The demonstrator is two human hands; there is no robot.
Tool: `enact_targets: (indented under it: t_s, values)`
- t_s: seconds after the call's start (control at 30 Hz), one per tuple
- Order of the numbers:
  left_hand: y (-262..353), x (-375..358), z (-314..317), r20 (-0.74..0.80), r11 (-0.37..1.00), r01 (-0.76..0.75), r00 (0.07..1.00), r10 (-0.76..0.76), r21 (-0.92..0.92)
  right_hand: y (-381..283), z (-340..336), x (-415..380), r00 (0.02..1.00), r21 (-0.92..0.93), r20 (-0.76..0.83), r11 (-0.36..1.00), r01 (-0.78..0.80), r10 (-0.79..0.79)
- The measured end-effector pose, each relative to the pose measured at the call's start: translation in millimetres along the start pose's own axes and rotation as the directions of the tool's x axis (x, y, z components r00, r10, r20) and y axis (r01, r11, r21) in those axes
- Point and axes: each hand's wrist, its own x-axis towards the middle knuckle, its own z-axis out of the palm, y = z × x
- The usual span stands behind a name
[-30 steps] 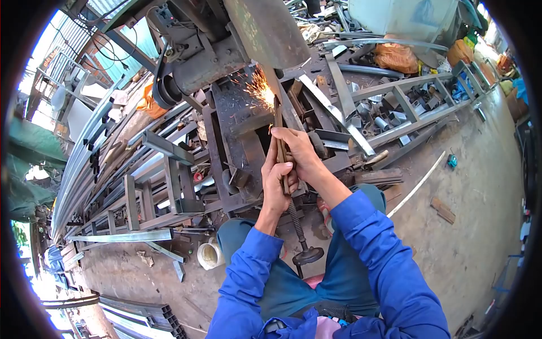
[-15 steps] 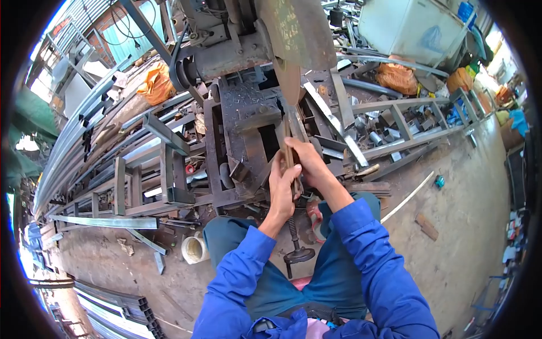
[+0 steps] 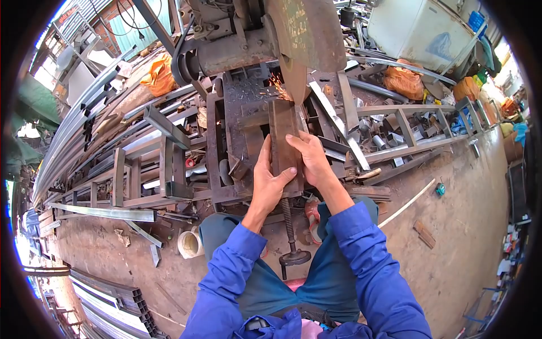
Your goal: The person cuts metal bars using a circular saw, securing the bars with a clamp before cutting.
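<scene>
Between both hands is a flat brown metal plate, its broad face turned up and its far end touching the disc of a cut-off saw. Orange sparks fly at that contact. My left hand grips the plate's left edge, thumb laid across the face. My right hand holds the right edge, thumb and fingers pressed on it. The undersides of the fingers are hidden. Below the plate, a threaded vise screw with a round handwheel points toward me between my knees.
Steel ladder-like frames and tube stock crowd the left. Another steel frame with offcuts lies at right. A white bucket stands by my left knee. A pale stick and a brown metal scrap lie on the floor.
The plate has turned from edge-on to broad face up, and its far end now meets the disc. Sparks have appeared. Both hands have spread slightly apart around it.
</scene>
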Motion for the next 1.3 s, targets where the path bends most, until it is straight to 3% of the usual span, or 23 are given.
enact_targets:
  t_s: [0.13,0.2,0.43,0.5,0.6,0.63,0.7,0.8,0.93,1.0,1.03,1.07,1.1,1.13,1.17,1.2,1.23,1.3]
  values:
    - [8,-1,-2,0.050,0.997,0.020,0.998,-0.024,0.077,-7,10,-2,0.999,0.023,-0.012,0.999,-0.035,0.035]
    - [8,-1,1,0.103,0.976,-0.007,0.995,-0.016,0.219,-3,8,1,1.000,0.030,0.000,0.999,-0.030,0.030]
    - [17,8,5,0.080,0.961,-0.006,0.997,-0.016,0.276,8,5,6,0.997,0.138,0.002,0.987,-0.082,0.083]
    - [12,11,3,0.119,0.938,-0.079,0.992,0.040,0.338,15,0,8,0.993,0.171,0.014,0.978,-0.118,0.117]
    - [10,13,1,0.110,0.934,-0.029,0.994,-0.012,0.355,19,-3,7,0.987,0.242,0.021,0.957,-0.162,0.161]
    - [9,13,0,0.103,0.938,-0.026,0.995,-0.010,0.345,20,0,6,0.985,0.231,0.020,0.958,-0.169,0.169]
    - [10,14,-1,0.104,0.925,-0.031,0.995,-0.008,0.378,21,7,8,0.974,0.228,-0.127,0.962,-0.154,0.186]
    - [11,15,-2,0.106,0.895,-0.098,0.993,0.057,0.434,25,6,8,0.960,0.184,-0.176,0.965,-0.184,0.217]
    - [12,11,-17,0.113,0.928,-0.027,0.993,-0.017,0.370,31,-13,8,0.952,0.116,-0.134,0.959,-0.259,0.274]
    - [32,3,-26,0.105,0.953,0.302,0.948,-0.300,-0.002,19,-36,4,0.913,-0.413,-0.168,0.814,-0.408,0.372]
    - [33,4,-37,0.111,0.954,0.289,0.954,-0.279,-0.082,12,-43,1,0.910,-0.424,-0.163,0.806,-0.413,0.380]
    - [34,2,-48,0.130,0.914,0.336,0.941,-0.314,-0.227,0,-39,-5,0.975,-0.794,-0.177,0.565,-0.222,0.135]
    - [36,-1,-57,0.152,0.852,0.377,0.926,-0.345,-0.363,-8,-30,-10,0.994,-0.985,-0.063,0.165,-0.047,-0.094]
    - [44,-4,-63,0.162,0.849,0.383,0.924,-0.347,-0.365,-14,-13,-19,0.940,-0.978,0.203,-0.003,0.210,-0.276]
    - [44,-6,-69,0.142,0.848,0.382,0.924,-0.355,-0.367,-21,4,-30,0.791,-0.885,0.465,-0.201,0.419,-0.398]
    - [43,-6,-75,0.211,0.820,0.428,0.903,-0.374,-0.379,-24,14,-37,0.799,-0.824,0.552,-0.300,0.480,-0.237]
    - [43,-8,-80,0.281,0.790,0.476,0.877,-0.391,-0.386,-16,22,-41,0.767,-0.766,0.618,-0.349,0.540,-0.171]
    - [45,-8,-76,0.411,0.778,0.480,0.856,-0.314,-0.405,5,24,-42,0.748,-0.762,0.646,-0.183,0.621,-0.149]
